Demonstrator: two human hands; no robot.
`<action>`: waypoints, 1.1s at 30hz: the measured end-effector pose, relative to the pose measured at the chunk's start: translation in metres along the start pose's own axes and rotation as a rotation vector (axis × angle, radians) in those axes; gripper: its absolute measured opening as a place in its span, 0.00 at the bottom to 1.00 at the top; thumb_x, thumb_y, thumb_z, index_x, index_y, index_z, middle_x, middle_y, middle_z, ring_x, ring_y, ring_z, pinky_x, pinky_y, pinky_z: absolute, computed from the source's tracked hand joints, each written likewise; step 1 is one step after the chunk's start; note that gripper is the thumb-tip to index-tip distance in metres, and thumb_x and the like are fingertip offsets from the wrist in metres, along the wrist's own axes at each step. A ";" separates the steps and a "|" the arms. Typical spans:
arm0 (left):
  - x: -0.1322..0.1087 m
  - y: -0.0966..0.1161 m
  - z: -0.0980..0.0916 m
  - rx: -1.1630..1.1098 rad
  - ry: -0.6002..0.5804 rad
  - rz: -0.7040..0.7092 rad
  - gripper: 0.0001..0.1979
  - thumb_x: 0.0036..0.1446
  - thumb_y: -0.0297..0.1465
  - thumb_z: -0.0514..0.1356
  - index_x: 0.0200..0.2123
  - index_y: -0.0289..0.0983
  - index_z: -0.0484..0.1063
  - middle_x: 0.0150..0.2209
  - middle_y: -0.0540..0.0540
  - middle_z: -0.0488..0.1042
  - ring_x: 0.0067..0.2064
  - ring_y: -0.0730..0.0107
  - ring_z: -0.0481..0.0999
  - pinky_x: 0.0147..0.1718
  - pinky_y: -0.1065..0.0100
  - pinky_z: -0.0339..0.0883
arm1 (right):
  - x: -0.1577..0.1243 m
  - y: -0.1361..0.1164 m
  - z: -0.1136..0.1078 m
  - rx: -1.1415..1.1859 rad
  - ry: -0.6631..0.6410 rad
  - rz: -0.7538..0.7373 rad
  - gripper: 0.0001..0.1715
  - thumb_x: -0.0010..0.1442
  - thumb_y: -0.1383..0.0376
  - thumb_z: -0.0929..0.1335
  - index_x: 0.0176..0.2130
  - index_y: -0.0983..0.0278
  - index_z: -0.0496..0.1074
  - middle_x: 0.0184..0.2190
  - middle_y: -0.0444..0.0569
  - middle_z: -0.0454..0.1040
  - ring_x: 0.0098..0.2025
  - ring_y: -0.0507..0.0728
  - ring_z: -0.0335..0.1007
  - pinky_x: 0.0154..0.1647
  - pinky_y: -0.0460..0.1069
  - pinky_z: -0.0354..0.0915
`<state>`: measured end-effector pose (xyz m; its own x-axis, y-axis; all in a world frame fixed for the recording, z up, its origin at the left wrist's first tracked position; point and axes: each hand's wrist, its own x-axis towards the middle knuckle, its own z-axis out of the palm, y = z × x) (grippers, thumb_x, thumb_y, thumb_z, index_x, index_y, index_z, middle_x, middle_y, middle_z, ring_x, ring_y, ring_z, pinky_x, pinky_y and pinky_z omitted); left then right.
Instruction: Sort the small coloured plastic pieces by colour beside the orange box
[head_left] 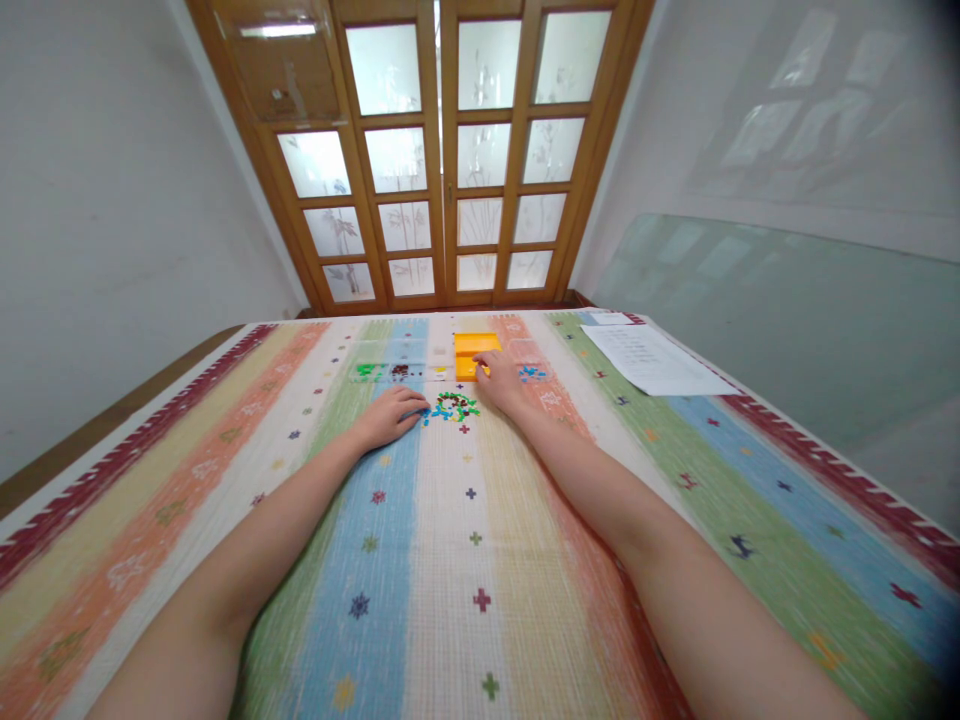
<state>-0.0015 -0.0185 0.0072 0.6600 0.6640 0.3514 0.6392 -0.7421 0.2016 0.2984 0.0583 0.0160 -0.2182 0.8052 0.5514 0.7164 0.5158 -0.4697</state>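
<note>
My left hand (pixel 389 415) rests on the cloth at the left edge of a loose pile of small mixed pieces (pixel 454 405), like beads, in blue, green, brown and yellow. Its fingers are stretched out, with the fingertips beside a few blue pieces. My right hand (pixel 502 380) is over the front part of an open yellow box (pixel 478 343). Its fingers are bent and close together; whether a small piece is between them is too small to make out. The hand hides part of the box.
Left of the yellow box, clear open boxes hold green pieces (pixel 368 371), brown pieces (pixel 400 371) and yellow pieces (pixel 441 372). Blue pieces (pixel 532 373) lie to its right. Paper sheets (pixel 649 358) lie on the striped tablecloth (pixel 450 600) at the right. Wooden glazed doors (pixel 442 150) stand behind.
</note>
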 end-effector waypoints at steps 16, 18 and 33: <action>0.002 0.007 -0.002 0.038 0.034 0.023 0.09 0.69 0.31 0.58 0.44 0.41 0.79 0.48 0.43 0.79 0.54 0.58 0.75 0.57 0.55 0.68 | -0.004 0.013 0.017 -0.037 0.031 -0.124 0.13 0.66 0.71 0.66 0.45 0.64 0.80 0.46 0.56 0.80 0.50 0.63 0.72 0.55 0.56 0.66; 0.002 0.009 -0.003 0.034 0.024 0.024 0.08 0.68 0.31 0.58 0.44 0.41 0.79 0.48 0.43 0.79 0.53 0.58 0.75 0.57 0.55 0.68 | -0.004 0.011 0.017 -0.037 0.034 -0.132 0.13 0.66 0.71 0.66 0.46 0.64 0.80 0.46 0.56 0.80 0.50 0.63 0.72 0.55 0.56 0.66; 0.005 0.020 -0.004 0.039 -0.021 0.025 0.10 0.70 0.33 0.57 0.44 0.41 0.79 0.47 0.43 0.80 0.52 0.58 0.75 0.56 0.56 0.68 | -0.008 0.002 0.013 -0.076 -0.045 -0.182 0.11 0.68 0.68 0.67 0.45 0.63 0.80 0.43 0.53 0.80 0.47 0.61 0.72 0.52 0.53 0.64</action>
<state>0.0128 -0.0300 0.0165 0.6838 0.6472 0.3370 0.6369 -0.7548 0.1572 0.2927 0.0566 0.0018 -0.3771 0.7137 0.5903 0.7098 0.6321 -0.3109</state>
